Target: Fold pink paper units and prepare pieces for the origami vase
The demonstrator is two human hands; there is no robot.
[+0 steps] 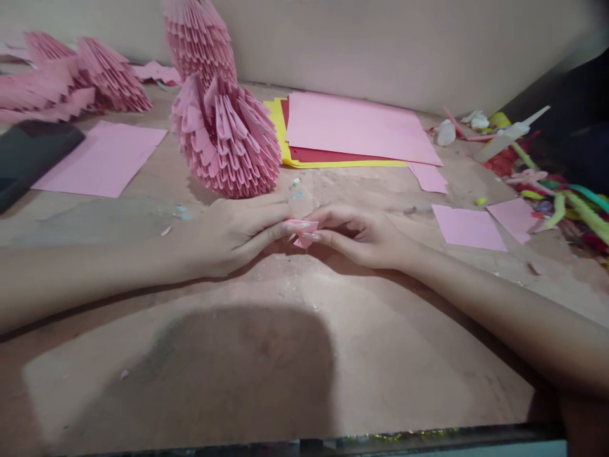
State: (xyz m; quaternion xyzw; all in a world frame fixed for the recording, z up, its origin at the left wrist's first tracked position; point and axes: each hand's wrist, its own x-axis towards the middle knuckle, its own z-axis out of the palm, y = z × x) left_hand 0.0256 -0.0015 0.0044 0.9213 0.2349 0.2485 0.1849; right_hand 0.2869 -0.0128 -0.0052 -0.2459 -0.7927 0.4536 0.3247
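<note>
While both of our hands rest low on the bench [285, 355], they meet in the middle and pinch one folded pink piece [303, 231] between them. The left hand [238, 231] closes its fingertips on the left side of the piece, and the right hand [361, 235] closes on the right side. The piece sits just above the bench surface, directly in front of us. It is very small, and long nails cover part of it, so we cannot tell how its edges are lined up.

We judge that the first risk is a crooked crease. If one hand presses before the edges match, the fold can come out uneven. The second risk is a slip, because so little paper sticks out between the fingertips. If the piece slips out, it can be hard to find among the tiny scraps [297, 190] on the bench.

The pink paper figure [228, 143] stands just behind the left hand. It is made of many small folded units, and its base is near our knuckles. A quick lift of that hand could knock it, and we think some units could loosen or the figure could tip.

To the right, two small pink squares [469, 227] lie loose near the right forearm. A sweep of that arm could push them into the colourful craft pile [561, 190]. The stack of coloured sheets [356, 127] lies further back, well apart from both hands, and we see little danger for it.
</note>
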